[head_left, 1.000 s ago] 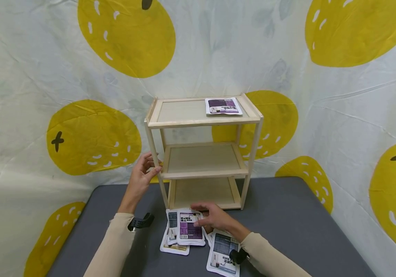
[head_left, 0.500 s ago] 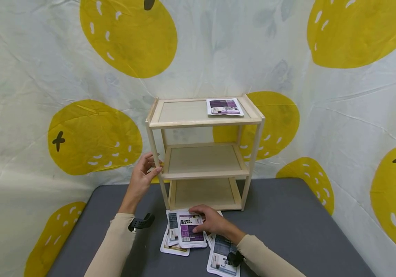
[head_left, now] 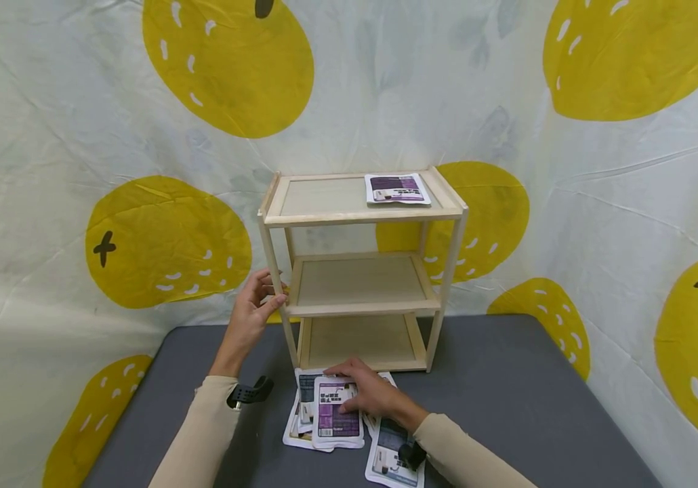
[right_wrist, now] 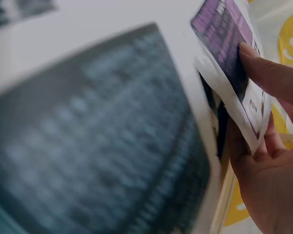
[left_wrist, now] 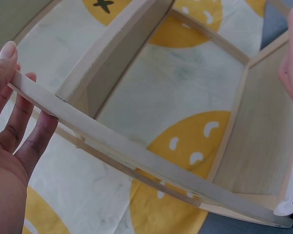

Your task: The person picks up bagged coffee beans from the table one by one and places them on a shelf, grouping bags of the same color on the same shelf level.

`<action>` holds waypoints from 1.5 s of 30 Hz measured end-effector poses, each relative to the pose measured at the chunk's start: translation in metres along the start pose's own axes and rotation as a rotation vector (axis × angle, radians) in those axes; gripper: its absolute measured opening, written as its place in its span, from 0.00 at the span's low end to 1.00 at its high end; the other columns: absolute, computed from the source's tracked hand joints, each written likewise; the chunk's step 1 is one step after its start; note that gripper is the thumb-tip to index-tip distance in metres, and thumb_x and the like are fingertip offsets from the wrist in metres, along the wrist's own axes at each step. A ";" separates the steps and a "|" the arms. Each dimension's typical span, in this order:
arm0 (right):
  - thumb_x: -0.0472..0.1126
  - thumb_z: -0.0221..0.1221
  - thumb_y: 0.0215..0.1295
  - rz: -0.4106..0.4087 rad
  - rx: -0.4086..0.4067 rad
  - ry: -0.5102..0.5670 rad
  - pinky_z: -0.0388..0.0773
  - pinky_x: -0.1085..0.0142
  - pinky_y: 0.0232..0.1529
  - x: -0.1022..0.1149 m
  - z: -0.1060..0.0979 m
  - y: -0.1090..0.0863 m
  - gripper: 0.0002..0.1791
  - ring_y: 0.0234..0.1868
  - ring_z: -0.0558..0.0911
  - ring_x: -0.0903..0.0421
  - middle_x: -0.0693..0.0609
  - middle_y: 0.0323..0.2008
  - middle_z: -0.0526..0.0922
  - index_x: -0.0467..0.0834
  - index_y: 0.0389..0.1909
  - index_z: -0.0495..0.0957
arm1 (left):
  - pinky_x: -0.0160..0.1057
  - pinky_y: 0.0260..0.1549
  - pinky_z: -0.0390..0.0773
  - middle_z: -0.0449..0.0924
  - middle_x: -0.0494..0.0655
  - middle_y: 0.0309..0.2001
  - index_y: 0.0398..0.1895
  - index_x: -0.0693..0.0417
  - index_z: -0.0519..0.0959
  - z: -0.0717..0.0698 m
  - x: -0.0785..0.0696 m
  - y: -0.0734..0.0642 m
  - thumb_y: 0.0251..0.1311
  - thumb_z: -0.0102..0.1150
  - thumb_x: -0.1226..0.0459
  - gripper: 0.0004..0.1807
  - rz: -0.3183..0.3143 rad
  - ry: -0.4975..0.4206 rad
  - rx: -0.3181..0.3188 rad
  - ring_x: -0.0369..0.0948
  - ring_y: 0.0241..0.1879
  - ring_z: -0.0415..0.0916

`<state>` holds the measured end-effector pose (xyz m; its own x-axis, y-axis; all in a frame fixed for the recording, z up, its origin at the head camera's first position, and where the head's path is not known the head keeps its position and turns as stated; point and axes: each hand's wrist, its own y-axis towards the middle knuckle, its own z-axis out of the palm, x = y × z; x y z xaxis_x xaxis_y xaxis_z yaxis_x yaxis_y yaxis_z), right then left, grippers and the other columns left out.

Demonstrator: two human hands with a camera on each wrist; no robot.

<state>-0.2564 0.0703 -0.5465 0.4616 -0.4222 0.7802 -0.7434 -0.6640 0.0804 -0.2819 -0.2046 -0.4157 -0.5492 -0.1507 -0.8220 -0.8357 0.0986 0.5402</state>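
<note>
Pale wood forms the three-tier shelf unit point(head_left: 361, 310), which stands on the grey surface point(head_left: 507, 400) in front of a white cloth point(head_left: 361, 88) printed with yellow fruit. The left hand point(head_left: 249, 315) grips the front left post point(head_left: 271, 261) near the middle tier, thumb on one side and fingers on the other. The right hand point(head_left: 373, 394) pinches the purple packet point(head_left: 335, 421): the thumb presses the printed face and the fingers reach behind it, as the right wrist view shows. This packet is located at the front of the unit, above a grey-labelled packet point(head_left: 305, 392) and a white-edged packet point(head_left: 291, 434) whose label is mostly covered. A second grey packet point(head_left: 387, 459) lies below the right wrist, partly hidden by a black wristband point(head_left: 412, 454). Another purple packet point(head_left: 399, 189) lies flat on the top tier, toward its right end.
</note>
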 end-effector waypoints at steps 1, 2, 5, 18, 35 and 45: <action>0.36 0.77 0.51 -0.007 0.008 -0.001 0.71 0.62 0.56 0.001 -0.002 0.001 0.40 0.52 0.72 0.56 0.51 0.54 0.74 0.50 0.68 0.76 | 0.33 0.43 0.81 0.76 0.65 0.52 0.67 0.57 0.69 0.000 0.000 0.000 0.68 0.60 0.73 0.25 0.001 0.002 0.000 0.42 0.46 0.78; 0.36 0.77 0.51 -0.015 0.020 -0.002 0.71 0.62 0.56 0.001 -0.004 0.002 0.40 0.52 0.72 0.57 0.52 0.54 0.75 0.51 0.68 0.76 | 0.33 0.43 0.81 0.76 0.64 0.52 0.67 0.56 0.70 0.000 0.000 0.000 0.68 0.60 0.72 0.25 0.000 0.005 -0.002 0.43 0.47 0.77; 0.35 0.75 0.54 -0.050 0.071 0.000 0.72 0.63 0.56 0.004 -0.011 0.002 0.37 0.54 0.74 0.59 0.55 0.55 0.78 0.52 0.68 0.77 | 0.33 0.44 0.81 0.76 0.65 0.51 0.67 0.56 0.70 0.000 -0.001 0.000 0.68 0.60 0.72 0.25 -0.001 0.012 -0.006 0.44 0.47 0.77; 0.32 0.71 0.58 -0.011 0.207 0.042 0.75 0.66 0.57 0.011 -0.026 -0.003 0.42 0.58 0.79 0.62 0.55 0.65 0.78 0.50 0.74 0.68 | 0.34 0.44 0.81 0.76 0.60 0.50 0.67 0.56 0.70 0.001 -0.001 -0.001 0.68 0.61 0.72 0.25 -0.006 0.013 -0.012 0.45 0.47 0.77; 0.30 0.72 0.55 0.058 0.183 0.165 0.77 0.66 0.42 -0.002 -0.036 -0.010 0.28 0.45 0.79 0.57 0.44 0.51 0.82 0.38 0.58 0.77 | 0.32 0.44 0.81 0.74 0.69 0.53 0.67 0.56 0.69 0.000 0.000 0.001 0.67 0.60 0.74 0.26 -0.016 0.000 -0.012 0.41 0.46 0.77; 0.30 0.67 0.59 0.122 0.255 0.223 0.78 0.68 0.38 -0.007 -0.037 -0.019 0.15 0.39 0.80 0.57 0.49 0.42 0.84 0.42 0.48 0.82 | 0.34 0.44 0.81 0.77 0.56 0.50 0.67 0.56 0.69 0.000 0.001 0.000 0.67 0.60 0.73 0.26 -0.011 0.001 -0.011 0.43 0.46 0.78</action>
<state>-0.2632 0.1090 -0.5305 0.2388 -0.3813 0.8931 -0.6291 -0.7613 -0.1568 -0.2827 -0.2045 -0.4168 -0.5403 -0.1527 -0.8275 -0.8414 0.0863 0.5334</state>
